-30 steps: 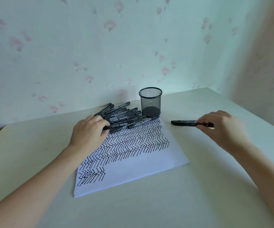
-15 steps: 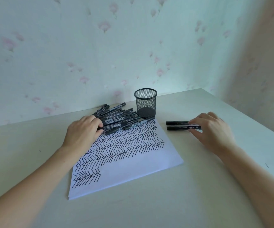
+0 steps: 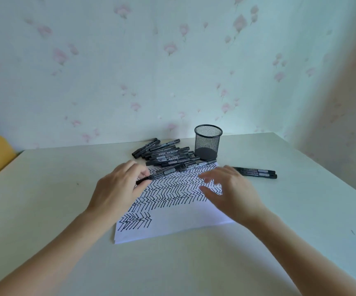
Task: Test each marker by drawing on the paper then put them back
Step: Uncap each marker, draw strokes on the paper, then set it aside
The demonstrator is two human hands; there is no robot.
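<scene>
Left hand (image 3: 117, 189) pinching a black marker (image 3: 162, 173) by its near end, barrel lying slantwise across the top of the paper (image 3: 172, 218). Right hand (image 3: 230, 189) spread and blurred just above the paper's right part, fingers loose, holding nothing. Pile of markers (image 3: 166, 153) heaped at the paper's far edge, beside an empty mesh cup (image 3: 208, 142). Two more markers (image 3: 256, 172) side by side on the bench (image 3: 194, 265), right of the sheet. Zigzag strokes covering most of the paper.

Marker pile (image 3: 168, 155) & mesh cup (image 3: 208, 142) block table's (image 3: 194, 263) far side; near side open.
</scene>
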